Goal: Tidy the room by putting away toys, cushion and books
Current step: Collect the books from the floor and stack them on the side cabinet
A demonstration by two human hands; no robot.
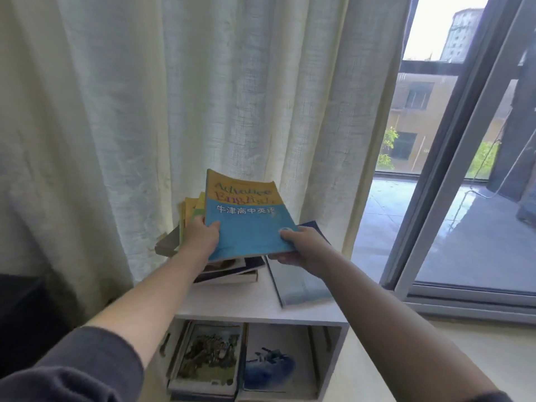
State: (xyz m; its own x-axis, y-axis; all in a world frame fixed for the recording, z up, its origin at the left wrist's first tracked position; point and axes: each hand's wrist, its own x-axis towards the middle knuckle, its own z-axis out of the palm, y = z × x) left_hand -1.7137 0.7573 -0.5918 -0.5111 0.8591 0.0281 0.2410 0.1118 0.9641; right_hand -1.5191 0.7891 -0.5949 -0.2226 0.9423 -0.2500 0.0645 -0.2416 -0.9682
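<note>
A blue and yellow textbook [246, 216] is held tilted above the white shelf unit [232, 303]. My left hand [200, 237] grips its left edge together with several thinner yellow and green books behind it. My right hand [301, 249] pinches the book's lower right corner, thumb on the cover. Under them a stack of books [232, 271] lies on the shelf top, and a pale blue book [301, 285] lies flat to the right.
A cream curtain [174, 111] hangs right behind the shelf. More books [208, 361] stand in the open compartment below. A sliding glass door [464, 198] is at the right, and a dark piece of furniture [26, 314] at the left.
</note>
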